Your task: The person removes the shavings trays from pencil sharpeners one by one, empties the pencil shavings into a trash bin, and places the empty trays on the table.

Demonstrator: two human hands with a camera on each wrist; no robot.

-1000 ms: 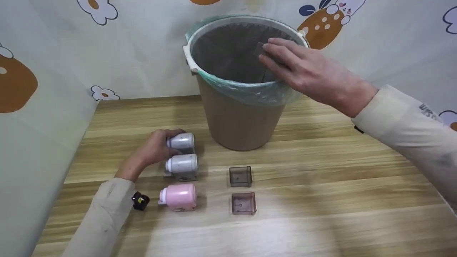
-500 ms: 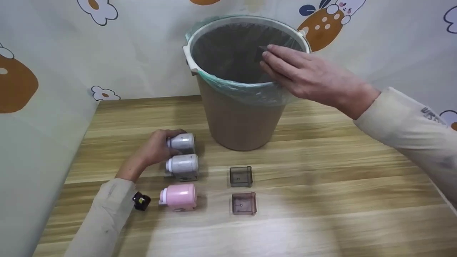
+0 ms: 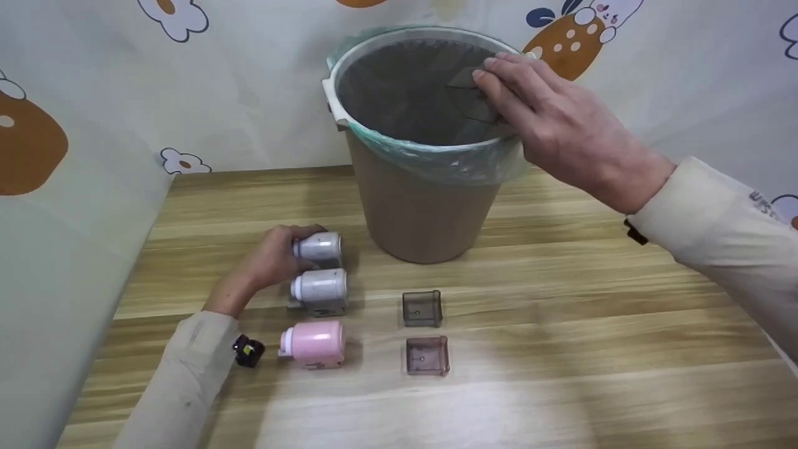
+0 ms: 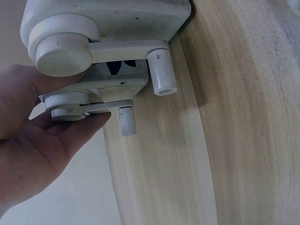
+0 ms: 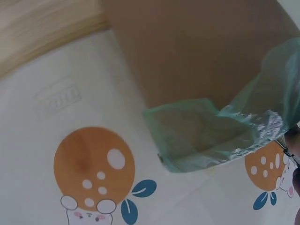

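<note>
In the head view my left hand [image 3: 271,257] holds the farthest of three crank pencil sharpeners, a grey one [image 3: 320,247] lying on the table. Its thumb and fingers lie around the crank end [image 4: 68,99] in the left wrist view. A second grey sharpener [image 3: 322,285] and a pink one [image 3: 318,343] are lined up nearer to me. My right hand [image 3: 561,121] pinches a dark see-through shavings drawer [image 3: 464,77] over the mouth of a brown waste bin [image 3: 424,212]. The fingers partly cover the drawer. At the right wrist view's edge only fingertips [image 5: 293,140] show.
A smoky drawer [image 3: 422,308] and a reddish one [image 3: 427,356] sit right of the sharpeners. A green bag [image 3: 430,163] lines the bin and hangs over its white rim. Behind the wooden table [image 3: 592,349] is a patterned wall covering [image 3: 262,93].
My right hand lowers slightly, then rises and moves right over the bin, the drawer turning so more of it shows. The left hand stays on the far grey sharpener.
</note>
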